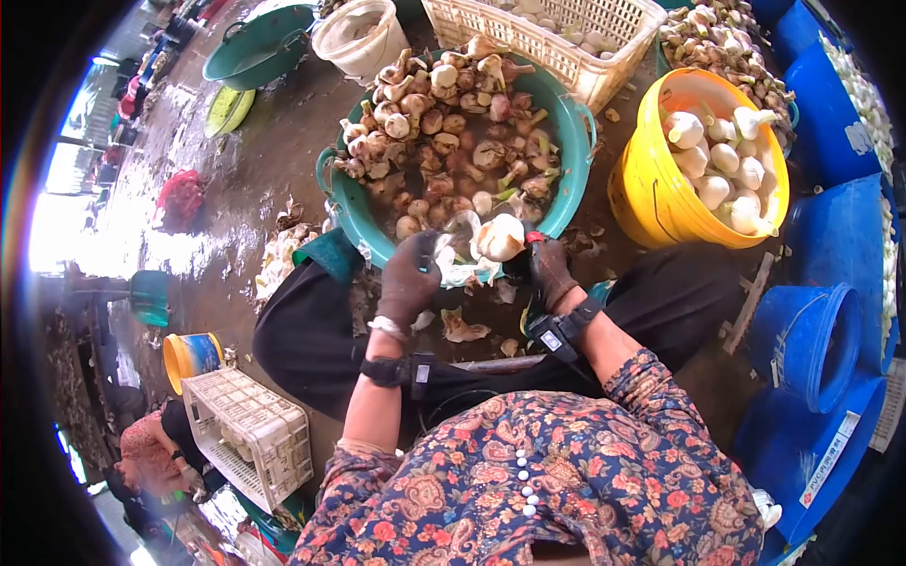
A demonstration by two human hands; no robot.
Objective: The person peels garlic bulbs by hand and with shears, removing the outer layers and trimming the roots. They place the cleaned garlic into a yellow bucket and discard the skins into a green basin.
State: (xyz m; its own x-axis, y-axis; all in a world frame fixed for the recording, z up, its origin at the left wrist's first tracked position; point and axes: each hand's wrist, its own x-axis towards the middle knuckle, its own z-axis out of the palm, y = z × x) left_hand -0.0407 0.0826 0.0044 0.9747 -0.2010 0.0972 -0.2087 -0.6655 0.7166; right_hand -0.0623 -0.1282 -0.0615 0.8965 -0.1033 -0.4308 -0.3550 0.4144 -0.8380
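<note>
Both my hands wear dark gloves and meet at the near rim of a big green tub (578, 156). Between them is a pale, partly peeled garlic bulb (500, 238). My right hand (551, 268), with red on a fingertip, is closed at the bulb's right side. My left hand (412, 274) is closed on the other side, at loose whitish garlic skin (458, 236). Its fingertips are partly hidden. Unpeeled, brownish garlic bulbs (436, 118) heap up at the back of the tub, and others lie in its murky water.
Right of the tub stands a yellow bucket (634, 193) of peeled bulbs. A cream crate (604, 71) and a white bucket (363, 47) are behind it. Blue containers (802, 330) line the right. A co-worker (156, 448) sits at lower left by another crate (269, 453).
</note>
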